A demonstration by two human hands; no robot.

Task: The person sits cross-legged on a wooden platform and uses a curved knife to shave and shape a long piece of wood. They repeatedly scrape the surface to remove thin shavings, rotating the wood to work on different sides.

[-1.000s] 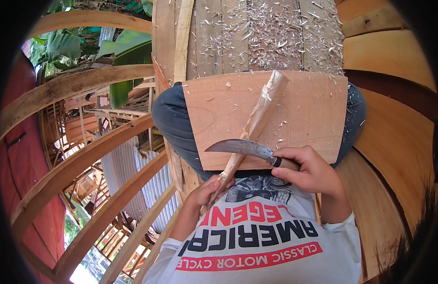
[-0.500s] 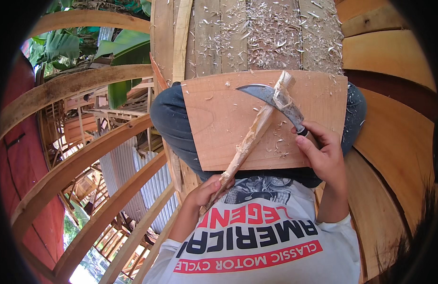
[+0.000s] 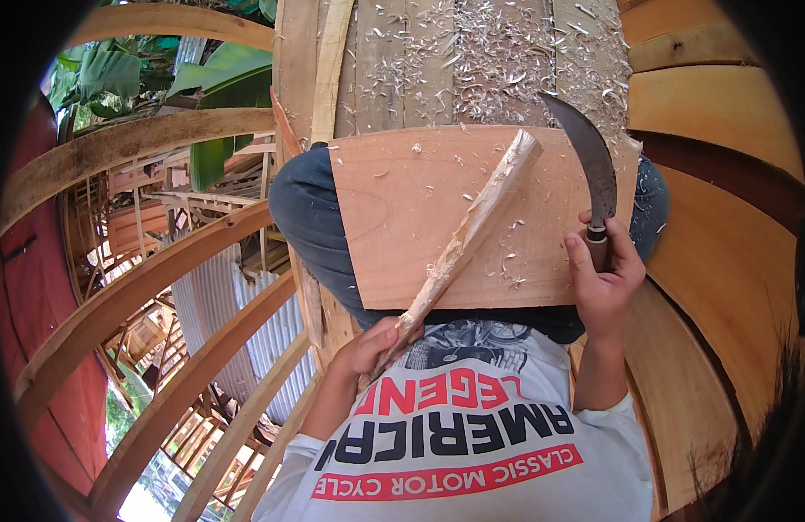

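Observation:
A pale, partly peeled wooden stick (image 3: 472, 230) lies slanted across a flat wooden board (image 3: 402, 217) that rests on my lap. My left hand (image 3: 368, 348) grips the stick's near end, close to my shirt. The stick's far tip rests on the board's far edge. My right hand (image 3: 604, 283) holds the handle of a curved dark knife (image 3: 585, 157), blade pointing away from me, raised to the right of the stick and clear of it.
Wood shavings litter the plank floor (image 3: 472, 61) beyond the board and the board itself. Curved wooden beams (image 3: 150, 287) run along the left over an open drop to metal roofing below. Broad wooden planks (image 3: 724, 244) lie on the right.
The knife ran along the stick from near my left hand to its far tip, then lifted off to the right. Stick and left hand stayed put.

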